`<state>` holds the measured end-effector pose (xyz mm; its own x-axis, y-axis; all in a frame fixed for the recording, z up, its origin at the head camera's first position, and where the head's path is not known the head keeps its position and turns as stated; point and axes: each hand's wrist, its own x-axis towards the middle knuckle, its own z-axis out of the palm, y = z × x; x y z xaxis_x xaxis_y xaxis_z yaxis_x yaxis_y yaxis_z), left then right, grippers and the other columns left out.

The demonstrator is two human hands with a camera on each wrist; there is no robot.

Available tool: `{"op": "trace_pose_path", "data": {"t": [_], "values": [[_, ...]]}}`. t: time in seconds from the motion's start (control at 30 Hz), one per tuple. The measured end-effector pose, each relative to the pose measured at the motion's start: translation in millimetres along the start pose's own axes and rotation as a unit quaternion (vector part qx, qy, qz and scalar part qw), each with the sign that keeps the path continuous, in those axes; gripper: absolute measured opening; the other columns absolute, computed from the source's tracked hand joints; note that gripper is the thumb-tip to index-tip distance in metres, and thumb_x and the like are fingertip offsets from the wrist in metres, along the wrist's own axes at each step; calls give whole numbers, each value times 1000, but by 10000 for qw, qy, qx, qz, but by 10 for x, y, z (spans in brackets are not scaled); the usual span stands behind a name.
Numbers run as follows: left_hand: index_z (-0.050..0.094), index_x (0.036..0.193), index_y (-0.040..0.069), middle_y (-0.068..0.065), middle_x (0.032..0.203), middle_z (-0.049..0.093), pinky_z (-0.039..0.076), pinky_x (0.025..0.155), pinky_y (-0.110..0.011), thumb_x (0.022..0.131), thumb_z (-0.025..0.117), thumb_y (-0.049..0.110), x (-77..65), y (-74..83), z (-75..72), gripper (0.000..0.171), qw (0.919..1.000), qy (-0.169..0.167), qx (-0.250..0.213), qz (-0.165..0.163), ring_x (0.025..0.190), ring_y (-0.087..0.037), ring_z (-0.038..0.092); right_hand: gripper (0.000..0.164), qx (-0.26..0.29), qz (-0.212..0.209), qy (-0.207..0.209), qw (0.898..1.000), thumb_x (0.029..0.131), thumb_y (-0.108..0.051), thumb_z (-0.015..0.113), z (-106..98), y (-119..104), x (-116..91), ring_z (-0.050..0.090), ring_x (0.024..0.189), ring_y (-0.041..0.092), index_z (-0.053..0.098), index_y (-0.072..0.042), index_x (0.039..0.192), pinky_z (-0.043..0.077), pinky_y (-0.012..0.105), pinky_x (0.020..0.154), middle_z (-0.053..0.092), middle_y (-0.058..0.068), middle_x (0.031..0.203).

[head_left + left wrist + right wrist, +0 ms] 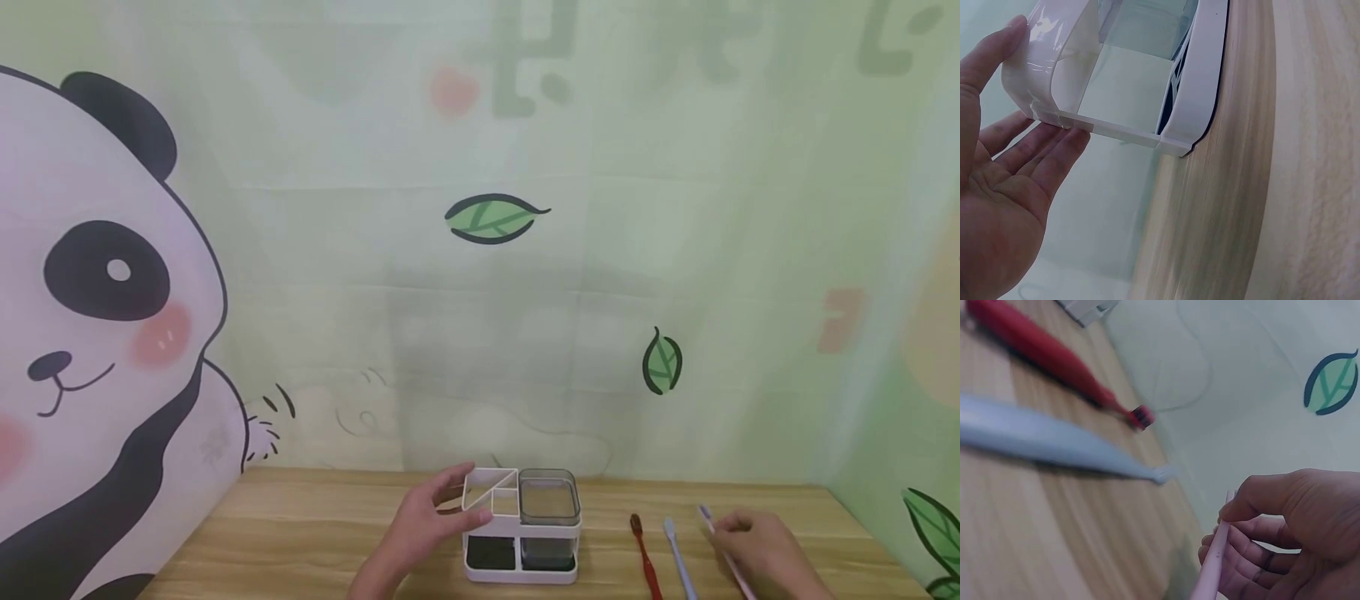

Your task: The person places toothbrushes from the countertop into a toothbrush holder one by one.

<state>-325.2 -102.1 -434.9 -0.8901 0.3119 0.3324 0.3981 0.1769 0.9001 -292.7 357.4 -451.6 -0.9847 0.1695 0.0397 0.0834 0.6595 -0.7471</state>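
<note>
My left hand [422,521] grips the upper left end of a white toothbrush holder [528,531], thumb on one side and fingers on the other. The holder has divided slots at its left and a clear grey cup [547,552] at its right. In the right wrist view, my right hand [1304,531] pinches a pale pink toothbrush [1212,565] between thumb and fingers. To the left of that hand, a red toothbrush [647,562] and a light blue toothbrush [678,558] lie side by side on the table.
The wood-grain table [300,533] runs back to a pale green cloth backdrop [337,250] printed with a large panda [97,208] and leaves. The holder stands near the table's middle, left of the toothbrushes.
</note>
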Motion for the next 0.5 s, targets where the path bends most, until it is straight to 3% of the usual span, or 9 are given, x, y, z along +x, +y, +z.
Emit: {"op": "trace_pose_path", "data": {"t": [0.2,0.5], "values": [[56,149,-3,-26,139,64,58,97,-44,90,88,24,6,-14,-1,73,10000,33,29,42,127,-45,63,22,224,-423,137,9988,96,-5,70,-64,-140,-29,66,76,21,70,14,108,58,33,66,72,10,89],[56,149,-3,-25,140,64,57,100,-47,90,88,26,21,-22,-11,73,10000,-13,42,-13,128,-45,62,27,639,-392,52,9972,100,-6,68,-155,-337,-64,71,82,26,67,16,117,63,35,71,75,12,96]]}}
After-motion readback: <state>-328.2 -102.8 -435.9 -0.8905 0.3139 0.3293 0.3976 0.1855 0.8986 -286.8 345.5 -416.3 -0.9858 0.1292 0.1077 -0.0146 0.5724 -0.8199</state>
